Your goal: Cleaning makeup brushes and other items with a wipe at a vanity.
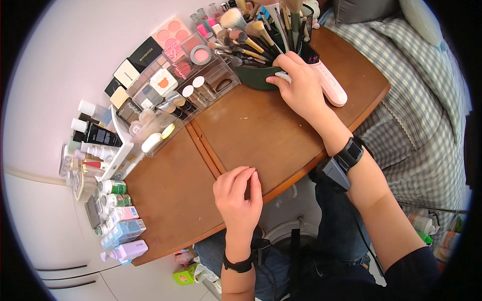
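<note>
My right hand (297,81) is at the back right of the wooden desk (248,124), its thumb and fingers closed around a small pale handle-like piece (283,76) that I cannot identify. Beneath and beside it lies a dark green curved holder (258,78) with many makeup brushes (252,41) fanned over it. A pink hairbrush (329,84) lies just right of that hand, bristles pointing away. My left hand (239,195) rests near the desk's front edge, fingers curled loosely and thumb near the fingertips, holding nothing that shows.
A clear acrylic organizer (222,88) with compacts, palettes and bottles lines the back. A white shelf (119,150) with tubes stands left of it. Pill bottles (114,187), small boxes and a purple bottle (131,251) line the left edge. A checkered blanket (425,124) covers a bed at right.
</note>
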{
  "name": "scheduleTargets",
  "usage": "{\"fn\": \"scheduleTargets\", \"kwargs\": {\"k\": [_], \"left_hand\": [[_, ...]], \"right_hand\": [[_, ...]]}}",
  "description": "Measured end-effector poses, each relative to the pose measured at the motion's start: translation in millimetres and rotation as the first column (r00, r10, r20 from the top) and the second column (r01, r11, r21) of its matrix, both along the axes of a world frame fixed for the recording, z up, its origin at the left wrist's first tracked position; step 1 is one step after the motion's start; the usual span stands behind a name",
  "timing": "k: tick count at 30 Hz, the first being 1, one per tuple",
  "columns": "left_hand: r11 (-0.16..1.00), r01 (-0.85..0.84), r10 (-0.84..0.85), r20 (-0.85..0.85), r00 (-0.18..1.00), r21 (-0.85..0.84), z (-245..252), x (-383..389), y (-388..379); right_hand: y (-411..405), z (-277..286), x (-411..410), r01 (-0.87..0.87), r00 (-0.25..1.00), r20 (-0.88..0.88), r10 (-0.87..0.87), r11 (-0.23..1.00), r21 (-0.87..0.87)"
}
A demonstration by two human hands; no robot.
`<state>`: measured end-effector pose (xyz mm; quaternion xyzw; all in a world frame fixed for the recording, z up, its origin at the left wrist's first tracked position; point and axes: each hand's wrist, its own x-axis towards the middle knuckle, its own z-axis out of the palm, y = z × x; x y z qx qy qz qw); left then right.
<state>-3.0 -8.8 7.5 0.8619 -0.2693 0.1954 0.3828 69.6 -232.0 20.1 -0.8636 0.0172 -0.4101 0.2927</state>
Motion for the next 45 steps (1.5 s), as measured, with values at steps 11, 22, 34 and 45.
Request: {"fn": "scheduleTargets", "kwargs": {"k": [11, 22, 34, 45], "left_hand": [[0.999, -0.014, 0.014, 0.001, 1.0, -0.031, 0.1, 1.3, 1.9], [0.917, -0.155, 0.098, -0.169, 0.981, -0.367, -4.3, 9.4, 15.8], [0.61, -0.144, -0.24, -0.355, 0.904, -0.779, -13.7, 12.3, 24.5], [0.774, -0.094, -0.106, -0.275, 0.955, -0.626, -24.8, 13.2, 31.2]], "right_hand": [[12.7, -0.2, -17.0, -0.027, 0.987, 0.159, 0.02, 0.999, 0.043], [38.4, 20.5, -52.8, -0.294, 0.938, 0.196, 0.284, 0.956, 0.022], [61.1, 13.0, -62.6, -0.674, 0.735, 0.081, 0.673, 0.739, -0.017], [46.1, 8.9, -47.8, -0.746, 0.654, 0.017, 0.756, 0.642, 0.179]]}}
